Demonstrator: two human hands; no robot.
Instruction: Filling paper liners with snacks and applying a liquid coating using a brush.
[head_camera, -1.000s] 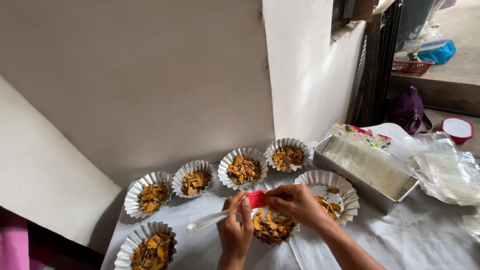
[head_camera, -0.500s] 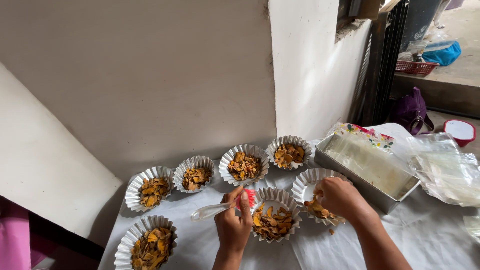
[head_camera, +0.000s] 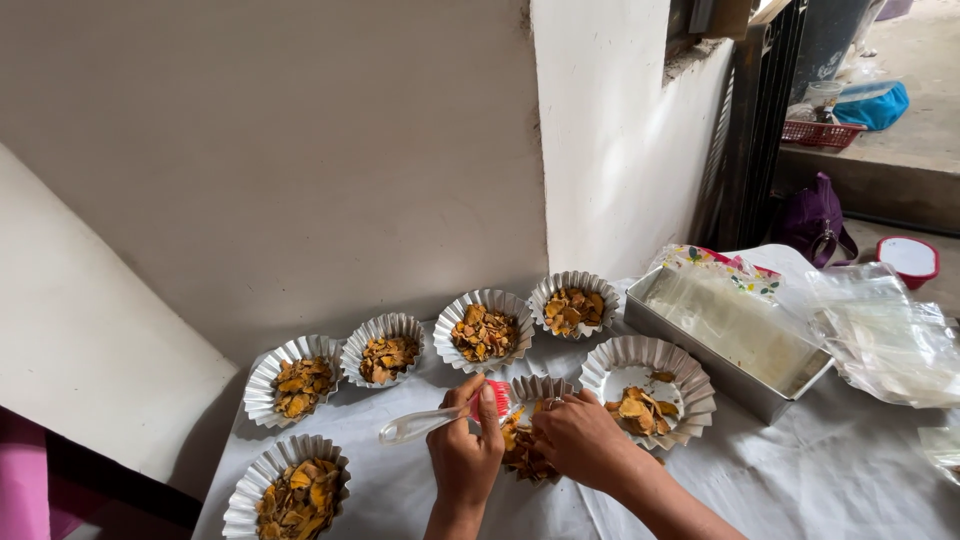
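Currently left hand (head_camera: 465, 455) grips a brush (head_camera: 440, 417) with clear handle and red bristles, tilted over the foil cup (head_camera: 535, 392) of yellow chips mid-desk (head_camera: 820, 480). Right hand (head_camera: 580, 438) rests curled on that cup's rim; whether it pinches anything, cannot tell.

Soft, even daylight from the right (the open doorway side); faint shadows fall left of the tins (head_camera: 485, 330); sharp focus, slight wide-angle bending at edges.
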